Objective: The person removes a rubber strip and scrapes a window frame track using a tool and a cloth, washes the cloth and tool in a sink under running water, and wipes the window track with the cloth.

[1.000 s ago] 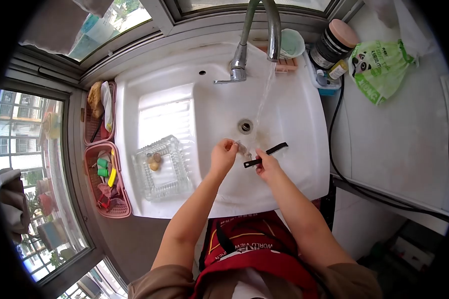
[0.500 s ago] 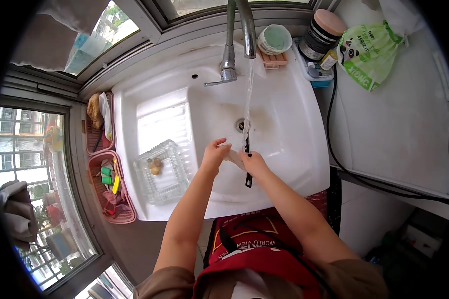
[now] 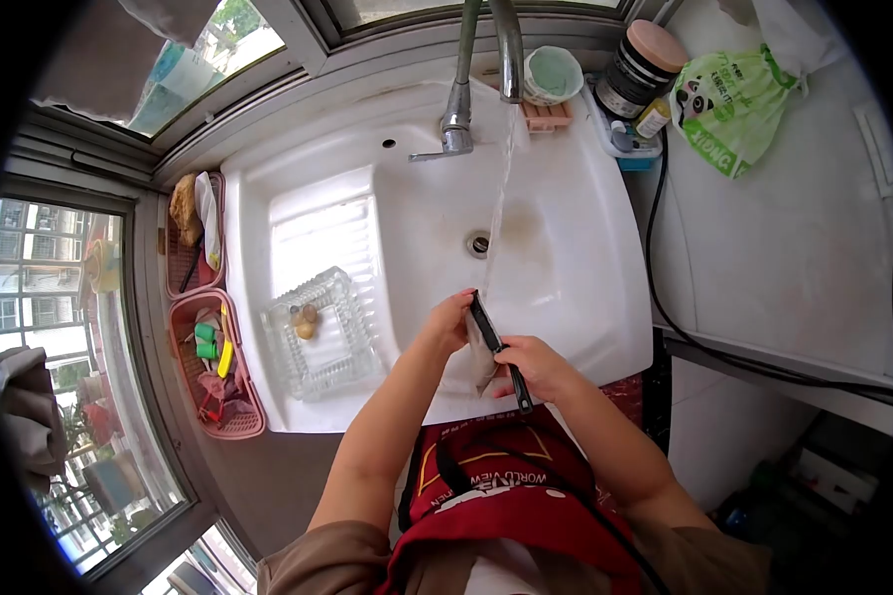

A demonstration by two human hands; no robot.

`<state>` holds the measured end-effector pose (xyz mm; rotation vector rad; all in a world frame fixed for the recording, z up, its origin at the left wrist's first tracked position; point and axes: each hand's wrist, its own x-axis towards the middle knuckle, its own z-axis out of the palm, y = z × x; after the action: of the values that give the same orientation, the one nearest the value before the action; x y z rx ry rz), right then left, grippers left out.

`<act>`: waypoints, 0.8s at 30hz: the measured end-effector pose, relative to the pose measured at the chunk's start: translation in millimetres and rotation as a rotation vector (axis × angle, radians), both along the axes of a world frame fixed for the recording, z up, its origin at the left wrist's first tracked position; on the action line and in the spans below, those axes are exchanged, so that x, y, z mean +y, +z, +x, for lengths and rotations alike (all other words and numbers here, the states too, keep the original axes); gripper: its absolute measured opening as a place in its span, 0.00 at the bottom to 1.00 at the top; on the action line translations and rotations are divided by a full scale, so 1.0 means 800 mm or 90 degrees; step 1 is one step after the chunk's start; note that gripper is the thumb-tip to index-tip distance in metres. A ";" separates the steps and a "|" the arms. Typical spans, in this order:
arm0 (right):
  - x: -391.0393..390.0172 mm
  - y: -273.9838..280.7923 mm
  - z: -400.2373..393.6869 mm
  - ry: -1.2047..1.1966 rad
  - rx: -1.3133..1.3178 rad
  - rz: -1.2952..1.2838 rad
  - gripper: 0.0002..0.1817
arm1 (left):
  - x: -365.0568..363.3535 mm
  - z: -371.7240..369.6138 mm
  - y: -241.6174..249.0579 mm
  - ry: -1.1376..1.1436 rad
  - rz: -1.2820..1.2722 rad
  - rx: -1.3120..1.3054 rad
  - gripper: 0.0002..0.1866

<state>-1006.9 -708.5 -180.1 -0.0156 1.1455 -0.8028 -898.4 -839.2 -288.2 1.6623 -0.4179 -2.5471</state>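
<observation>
A black-handled tool point(image 3: 487, 327), perhaps a peeler or knife, slants over the front of the white sink point(image 3: 585, 307). My right hand point(image 3: 533, 368) is closed on its handle. At its upper end is my left hand point(image 3: 452, 319), with fingers closed around a pale, long item point(image 3: 481, 363) that lies beside the tool; what it is I cannot make out. Water runs from the faucet point(image 3: 509, 59) and falls just beyond my hands. A glass dish point(image 3: 322, 372) with several small brownish round pieces point(image 3: 306, 321) rests on the ribbed drainboard at the left.
Two pink baskets point(image 3: 255, 416) line the sink's left side. Behind the basin are a green-lined cup point(image 3: 552, 75) and a dark jar point(image 3: 621, 87). A green bag point(image 3: 729, 119) lies on the right counter, with a black cable point(image 3: 655, 268) along its edge.
Both hands have moved toward the sink's front edge, out of the water stream. The black tool came along and now tilts, its handle toward the lower right.
</observation>
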 end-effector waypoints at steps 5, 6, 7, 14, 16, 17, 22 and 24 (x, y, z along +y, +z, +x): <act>-0.021 -0.026 0.001 -0.204 0.018 0.057 0.16 | -0.009 -0.019 -0.013 0.056 -0.019 0.089 0.12; -0.029 -0.038 0.000 -0.259 0.051 0.076 0.14 | -0.010 -0.023 -0.008 0.068 -0.043 0.097 0.13; -0.043 -0.044 0.002 -0.284 0.070 0.066 0.13 | -0.011 -0.027 0.002 0.058 -0.062 0.042 0.13; -0.114 -0.071 0.028 -0.507 0.101 0.048 0.13 | -0.047 -0.006 -0.005 0.060 -0.074 -0.135 0.18; -0.106 -0.064 0.022 -0.572 0.038 0.069 0.14 | -0.051 -0.008 0.035 0.038 -0.115 -0.160 0.19; -0.098 -0.061 0.021 -0.557 0.011 0.029 0.13 | -0.052 -0.010 0.051 0.006 -0.116 -0.166 0.15; -0.097 -0.056 0.015 -0.560 0.028 -0.067 0.10 | -0.055 -0.032 0.055 -0.136 -0.005 0.151 0.10; -0.096 -0.062 0.007 -0.601 0.032 -0.075 0.09 | -0.051 -0.041 0.066 -0.170 -0.120 0.011 0.13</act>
<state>-1001.5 -785.4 -229.5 0.4381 1.1357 -1.7071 -931.1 -879.8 -235.5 1.6112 -0.9042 -2.5980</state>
